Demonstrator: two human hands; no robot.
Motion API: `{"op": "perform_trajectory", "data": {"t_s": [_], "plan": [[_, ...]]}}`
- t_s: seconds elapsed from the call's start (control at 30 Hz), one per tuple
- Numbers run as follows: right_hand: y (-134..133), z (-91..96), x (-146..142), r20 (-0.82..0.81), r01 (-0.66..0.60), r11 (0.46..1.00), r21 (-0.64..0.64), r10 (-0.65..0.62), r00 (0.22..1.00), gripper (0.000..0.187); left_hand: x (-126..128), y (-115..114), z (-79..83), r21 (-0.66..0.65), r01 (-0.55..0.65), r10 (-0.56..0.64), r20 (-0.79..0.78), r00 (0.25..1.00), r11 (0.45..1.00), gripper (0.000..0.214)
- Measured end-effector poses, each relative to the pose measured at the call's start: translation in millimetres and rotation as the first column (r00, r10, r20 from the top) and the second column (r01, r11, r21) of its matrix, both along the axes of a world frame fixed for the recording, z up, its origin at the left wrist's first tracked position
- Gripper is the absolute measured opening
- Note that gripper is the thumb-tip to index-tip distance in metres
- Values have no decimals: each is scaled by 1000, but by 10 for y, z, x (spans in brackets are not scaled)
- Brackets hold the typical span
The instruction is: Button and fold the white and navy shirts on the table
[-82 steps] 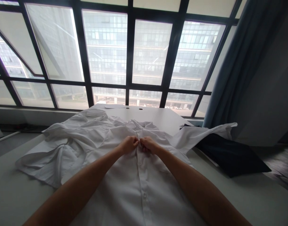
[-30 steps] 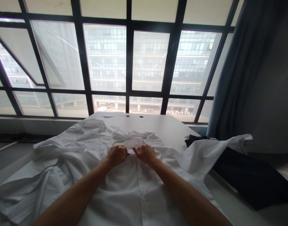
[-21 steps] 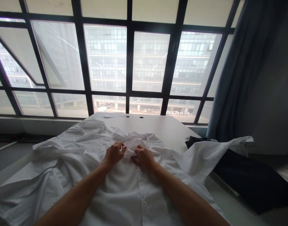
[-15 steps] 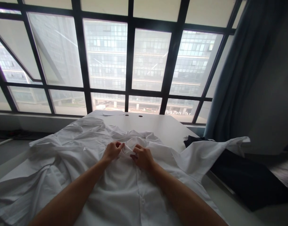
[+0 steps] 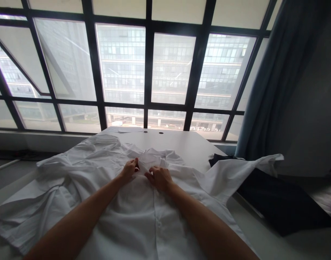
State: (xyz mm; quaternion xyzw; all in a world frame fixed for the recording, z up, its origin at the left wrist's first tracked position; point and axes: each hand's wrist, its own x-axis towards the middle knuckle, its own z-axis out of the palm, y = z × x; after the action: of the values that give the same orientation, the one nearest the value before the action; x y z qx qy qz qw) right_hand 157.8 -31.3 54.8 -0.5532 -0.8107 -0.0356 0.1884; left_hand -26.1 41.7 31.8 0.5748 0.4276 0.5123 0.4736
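Observation:
A white button-up shirt (image 5: 138, 213) lies spread front-up on a white table (image 5: 181, 142), its button placket running toward me. My left hand (image 5: 129, 169) pinches the left side of the collar (image 5: 151, 159) near the neck opening. My right hand (image 5: 158, 177) is closed on the right side of the collar, just beside the left hand. Both fingers curl into the fabric at the top of the placket. One sleeve (image 5: 235, 175) stretches out to the right, and the other lies bunched at the left (image 5: 54, 180).
A dark garment (image 5: 279, 202) lies on the table at the right, partly under the shirt's sleeve. A large black-framed window (image 5: 149, 72) fills the wall beyond the table. A blue-grey curtain (image 5: 270, 79) hangs at the right.
My hands have moved from the upper placket to the collar. The collar, held flat and open a second ago, is now gathered and folded between my fingers.

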Motion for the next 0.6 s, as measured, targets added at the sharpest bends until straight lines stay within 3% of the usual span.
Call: {"op": "perform_trajectory", "data": {"t_s": [0.2,0.33,0.5,0.6], "plan": [[-31,12,-15,96,-62,998,15,61,994,38,-50,-97,70,55,88,-82,-101,991,995,59],[-38,11,2,123,-96,995,20,93,988,36,-48,-91,77,25,23,-20,-87,996,999,53],[-22,4,-3,64,-36,999,29,34,997,42,-17,-47,78,-24,-1,0,-13,1000,1000,43],[2,-9,-18,33,13,1000,19,-13,999,45,13,-30,78,-14,11,-12,-61,998,1000,46]]}}
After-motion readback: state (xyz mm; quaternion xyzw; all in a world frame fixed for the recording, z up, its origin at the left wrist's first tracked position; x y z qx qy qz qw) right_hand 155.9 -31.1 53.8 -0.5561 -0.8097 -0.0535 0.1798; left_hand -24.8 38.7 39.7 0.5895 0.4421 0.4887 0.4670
